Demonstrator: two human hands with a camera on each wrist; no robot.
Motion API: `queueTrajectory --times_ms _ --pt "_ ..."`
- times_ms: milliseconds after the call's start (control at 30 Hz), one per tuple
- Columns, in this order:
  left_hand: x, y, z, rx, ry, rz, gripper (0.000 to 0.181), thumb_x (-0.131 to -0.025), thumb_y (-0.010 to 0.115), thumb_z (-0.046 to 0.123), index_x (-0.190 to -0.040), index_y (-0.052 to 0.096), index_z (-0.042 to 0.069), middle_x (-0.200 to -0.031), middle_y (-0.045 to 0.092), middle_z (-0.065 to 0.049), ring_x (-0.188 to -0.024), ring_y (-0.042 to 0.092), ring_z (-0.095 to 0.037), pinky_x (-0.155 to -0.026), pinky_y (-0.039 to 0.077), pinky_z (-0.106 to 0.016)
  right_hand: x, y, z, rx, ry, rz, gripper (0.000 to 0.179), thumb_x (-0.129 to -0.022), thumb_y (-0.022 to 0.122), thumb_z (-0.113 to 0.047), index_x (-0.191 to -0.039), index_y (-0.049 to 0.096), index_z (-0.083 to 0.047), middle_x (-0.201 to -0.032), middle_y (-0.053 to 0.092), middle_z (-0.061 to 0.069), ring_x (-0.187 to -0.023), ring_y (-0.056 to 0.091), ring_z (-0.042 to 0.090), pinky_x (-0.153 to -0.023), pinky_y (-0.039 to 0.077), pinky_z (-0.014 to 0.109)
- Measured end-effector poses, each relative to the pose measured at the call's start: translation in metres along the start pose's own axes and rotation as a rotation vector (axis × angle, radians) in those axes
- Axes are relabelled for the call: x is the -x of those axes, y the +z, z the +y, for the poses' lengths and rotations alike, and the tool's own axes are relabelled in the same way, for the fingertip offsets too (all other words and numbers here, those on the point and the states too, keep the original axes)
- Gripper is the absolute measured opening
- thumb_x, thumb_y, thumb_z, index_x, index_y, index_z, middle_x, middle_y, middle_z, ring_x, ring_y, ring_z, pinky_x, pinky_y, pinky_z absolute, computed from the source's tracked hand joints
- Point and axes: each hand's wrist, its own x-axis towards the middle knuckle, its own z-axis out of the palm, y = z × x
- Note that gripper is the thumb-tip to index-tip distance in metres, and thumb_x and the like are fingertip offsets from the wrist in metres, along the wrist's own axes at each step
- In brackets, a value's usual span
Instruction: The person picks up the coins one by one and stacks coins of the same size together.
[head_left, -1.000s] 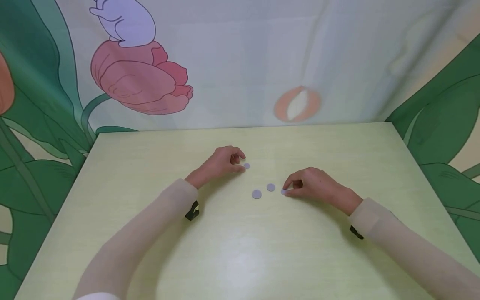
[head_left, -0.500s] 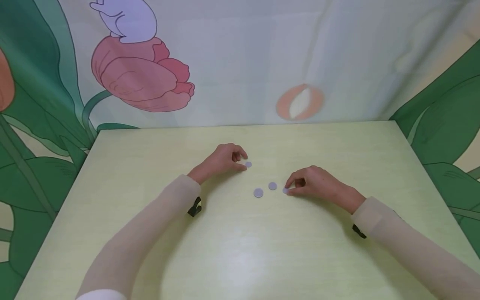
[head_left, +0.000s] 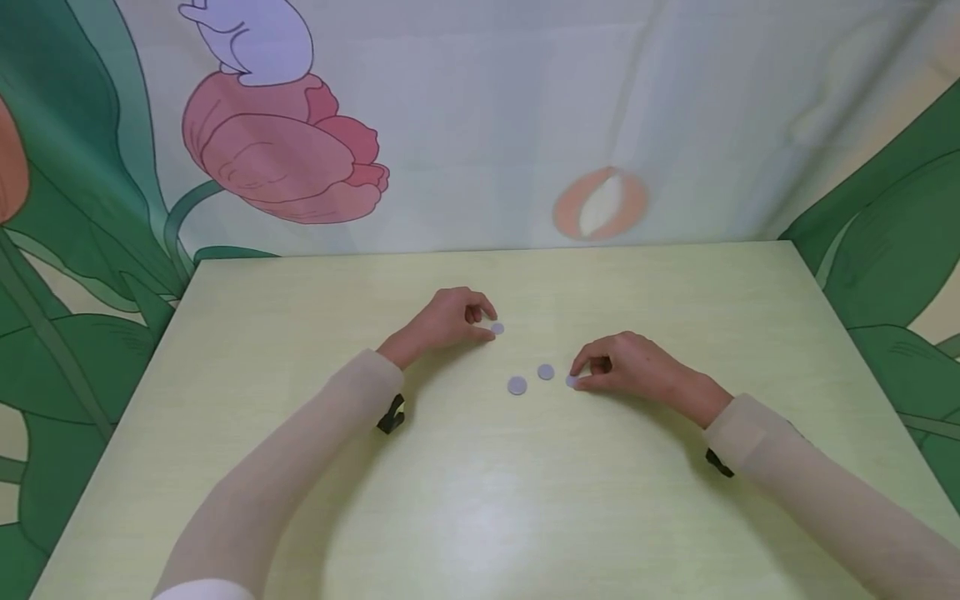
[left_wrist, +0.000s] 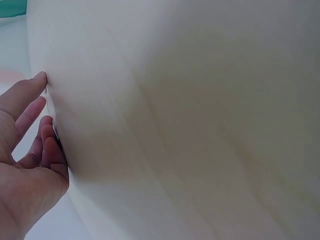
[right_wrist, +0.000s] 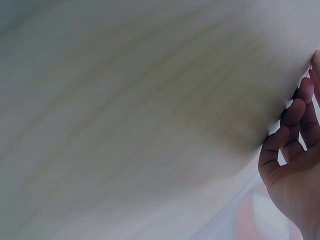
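Note:
Toward the table's far half, my left hand [head_left: 453,319] has thumb and forefinger at opposite edges of a small, pale grey, coin-like disc [head_left: 497,328]. Lower and to the right, my right hand [head_left: 626,362] pinches another such disc [head_left: 572,381], partly covered by its fingertips. Two more discs lie flat between the hands: a near one [head_left: 517,385] and one [head_left: 546,372] close to the right fingertips. In the left wrist view the left hand's fingers [left_wrist: 35,145] are bent against the tabletop. Several curled fingers of the right hand [right_wrist: 295,135] show in the right wrist view; no disc is clearly visible there.
Everything lies on a pale, wood-grained table [head_left: 450,483]. A printed curtain [head_left: 465,125] with flowers, leaves and a white animal hangs behind its far edge. Dark straps [head_left: 390,414] show under the light sleeves.
The head view shifts slightly between the oldest frame and the middle one. Both hands and the discs keep the same places relative to one another.

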Motion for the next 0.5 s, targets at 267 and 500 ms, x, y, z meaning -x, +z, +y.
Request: queueTrajectory --times_ms 267,500 --pt "0.0003 0.0018 -0.0052 -0.009 -0.004 0.022 0.022 -0.086 0.083 0.019 -0.105 0.078 0.011 -0.09 0.062 -0.004 -0.086 0.053 -0.02 -0.079 0.044 -0.029 -0.0025 0.0025 0.002 -0.001 -0.01 0.006 0.009 -0.088 0.082 -0.029 -0.096 0.078 -0.028 -0.069 0.058 -0.012 -0.066 0.053 0.007 -0.064 0.045 0.024" --pt "-0.0011 0.0034 -0.0013 0.005 -0.019 0.02 0.02 -0.086 0.083 0.02 -0.104 0.079 0.012 -0.09 0.062 -0.005 -0.086 0.052 -0.021 -0.078 0.044 -0.03 0.001 0.0007 -0.0008 -0.002 0.001 0.007 0.009 -0.088 0.082 -0.028 -0.096 0.078 -0.027 -0.07 0.058 -0.012 -0.066 0.053 0.008 -0.065 0.045 0.025"
